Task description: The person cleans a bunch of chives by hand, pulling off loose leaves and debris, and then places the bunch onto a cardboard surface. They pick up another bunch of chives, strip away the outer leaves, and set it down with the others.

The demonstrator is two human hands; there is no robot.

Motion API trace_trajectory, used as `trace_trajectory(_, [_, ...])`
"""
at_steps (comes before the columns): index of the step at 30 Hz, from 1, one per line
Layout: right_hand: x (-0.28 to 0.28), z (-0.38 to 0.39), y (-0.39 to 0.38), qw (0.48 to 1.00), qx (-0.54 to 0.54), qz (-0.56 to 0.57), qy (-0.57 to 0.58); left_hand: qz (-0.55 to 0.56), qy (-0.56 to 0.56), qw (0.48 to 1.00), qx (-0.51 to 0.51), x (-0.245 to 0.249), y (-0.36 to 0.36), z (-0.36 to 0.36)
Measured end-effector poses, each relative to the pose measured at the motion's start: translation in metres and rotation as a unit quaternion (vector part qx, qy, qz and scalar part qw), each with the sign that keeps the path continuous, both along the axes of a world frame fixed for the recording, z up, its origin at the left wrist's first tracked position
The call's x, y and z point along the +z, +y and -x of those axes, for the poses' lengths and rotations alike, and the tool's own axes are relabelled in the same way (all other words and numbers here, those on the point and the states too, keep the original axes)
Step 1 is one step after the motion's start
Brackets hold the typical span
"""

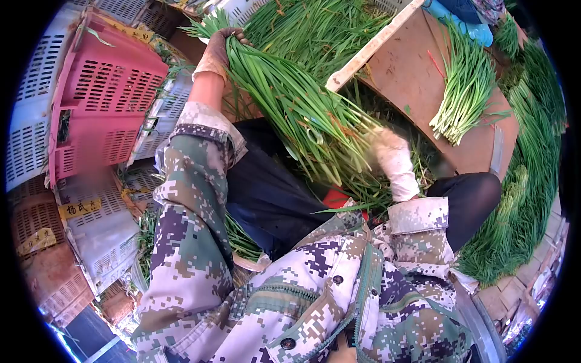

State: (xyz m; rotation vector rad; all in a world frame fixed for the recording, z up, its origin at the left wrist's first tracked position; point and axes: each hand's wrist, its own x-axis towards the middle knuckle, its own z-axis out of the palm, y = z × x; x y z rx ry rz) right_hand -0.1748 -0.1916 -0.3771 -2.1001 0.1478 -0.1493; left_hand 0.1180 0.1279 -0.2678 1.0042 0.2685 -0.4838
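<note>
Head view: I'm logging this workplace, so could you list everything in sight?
Held bunch: one, green, centre
Board: one, brown, upper right
Second bunch: one, green, pale stalks, on board
Loose greens: uncountable, green, top centre
Long greens: uncountable, green, far right
Pink crates: at least one, pink, upper left
Pale crates: several, whitish-blue, left
Brown crates: several, brown, lower left
Blue item: unclear, blue, top right
Camouflage jacket: one, green-purple, bottom
Legs: two, dark, centre
Left hand: one, brownish glove, gripping held bunch
Right hand: one, whitish glove, blurred, by stalks
</note>
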Motion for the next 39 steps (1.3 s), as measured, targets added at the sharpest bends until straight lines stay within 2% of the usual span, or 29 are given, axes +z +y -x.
trace_trajectory(1, [-0.003, 0.001, -0.01, 0.999, -0.03, -0.017, 0.023, 0.0, 0.001, 1.0, -0.001, -0.003, 0.002, -0.003])
trace_trajectory(3, [0.029, 0.009, -0.023, 0.957, -0.05, -0.273, 0.081, -0.027, -0.006, 1.0, 0.014, -0.012, 0.008, -0.013])
trace_trajectory(4, [0.039, 0.011, -0.025, 0.958, -0.094, -0.264, 0.066, -0.024, -0.001, 1.0, 0.012, -0.018, 0.014, -0.02])
trace_trajectory(5, [0.039, 0.011, -0.032, 0.92, -0.126, -0.365, 0.066, -0.023, 0.0, 1.0, 0.011, -0.022, 0.018, -0.022])
trace_trajectory(7, [0.024, 0.01, -0.049, 0.893, -0.143, -0.424, 0.042, -0.023, -0.014, 1.0, 0.008, -0.023, 0.02, -0.023])
trace_trajectory(8, [0.029, 0.012, -0.051, 0.922, -0.126, -0.361, 0.061, -0.027, -0.004, 1.0, 0.014, -0.024, 0.021, -0.024])
trace_trajectory(11, [0.031, 0.018, -0.03, 0.946, -0.09, -0.305, 0.058, -0.051, 0.01, 0.999, 0.017, -0.029, 0.024, -0.028])
trace_trajectory(14, [0.033, 0.03, -0.02, 0.995, -0.024, -0.097, -0.019, -0.026, 0.038, 0.999, -0.01, -0.03, 0.029, -0.034])
trace_trajectory(15, [0.036, 0.033, -0.018, 0.998, -0.003, -0.019, -0.059, -0.026, 0.043, 0.998, -0.023, -0.03, 0.029, -0.034])
trace_trajectory(16, [0.039, 0.036, -0.017, 0.998, -0.001, -0.018, -0.059, -0.087, -0.009, 0.996, 0.021, -0.033, 0.026, -0.033])
trace_trajectory(18, [0.069, 0.043, -0.007, 0.981, -0.057, 0.094, -0.162, -0.1, -0.014, 0.995, 0.027, -0.026, 0.018, -0.029])
trace_trajectory(19, [0.084, 0.047, -0.002, 0.974, -0.095, 0.106, -0.174, -0.115, -0.019, 0.993, 0.032, -0.023, 0.016, -0.024])
trace_trajectory(21, [0.098, 0.054, -0.002, 0.961, -0.112, 0.127, -0.218, -0.077, -0.009, 0.997, 0.012, -0.021, 0.018, -0.021])
trace_trajectory(22, [0.106, 0.057, 0.003, 0.973, -0.095, 0.068, -0.201, -0.099, -0.017, 0.995, 0.006, -0.021, 0.015, -0.02])
trace_trajectory(25, [0.106, 0.047, 0.022, 0.97, 0.044, 0.075, -0.228, -0.101, -0.031, 0.994, -0.021, -0.026, 0.023, -0.028])
trace_trajectory(26, [0.09, 0.04, 0.024, 0.956, 0.073, 0.162, -0.234, -0.092, -0.028, 0.995, -0.016, -0.025, 0.02, -0.026])
trace_trajectory(29, [0.063, 0.015, 0.036, 0.949, 0.059, 0.223, -0.215, -0.055, -0.036, 0.998, 0.008, -0.017, 0.01, -0.016])
trace_trajectory(30, [0.056, 0.005, 0.04, 0.948, 0.063, 0.224, -0.217, -0.074, -0.029, 0.997, 0.014, -0.015, 0.009, -0.013])
trace_trajectory(31, [0.049, -0.004, 0.044, 0.957, 0.066, 0.228, -0.164, -0.093, -0.023, 0.995, 0.018, -0.012, 0.008, -0.011])
trace_trajectory(32, [0.041, -0.014, 0.047, 0.964, 0.068, 0.232, -0.113, -0.086, -0.034, 0.995, -0.031, -0.038, 0.03, -0.043])
trace_trajectory(33, [0.028, -0.023, 0.051, 0.958, 0.056, 0.218, -0.178, -0.083, -0.036, 0.996, -0.027, -0.041, 0.03, -0.046])
trace_trajectory(35, [0.023, -0.034, 0.052, 0.966, 0.063, 0.167, -0.187, -0.091, -0.052, 0.994, -0.005, -0.041, 0.029, -0.049])
trace_trajectory(36, [0.04, -0.036, 0.05, 0.992, 0.073, 0.031, -0.101, -0.128, -0.083, 0.988, 0.019, -0.042, 0.028, -0.049])
trace_trajectory(37, [0.059, -0.036, 0.043, 0.991, 0.08, -0.105, -0.01, -0.145, -0.099, 0.984, 0.023, -0.043, 0.028, -0.047])
trace_trajectory(38, [0.067, -0.036, 0.035, 0.985, 0.062, -0.16, -0.01, -0.139, -0.089, 0.986, 0.024, -0.043, 0.027, -0.046])
trace_trajectory(39, [0.073, -0.038, 0.026, 0.99, 0.054, -0.128, 0.004, -0.132, -0.08, 0.988, 0.024, -0.044, 0.027, -0.046])
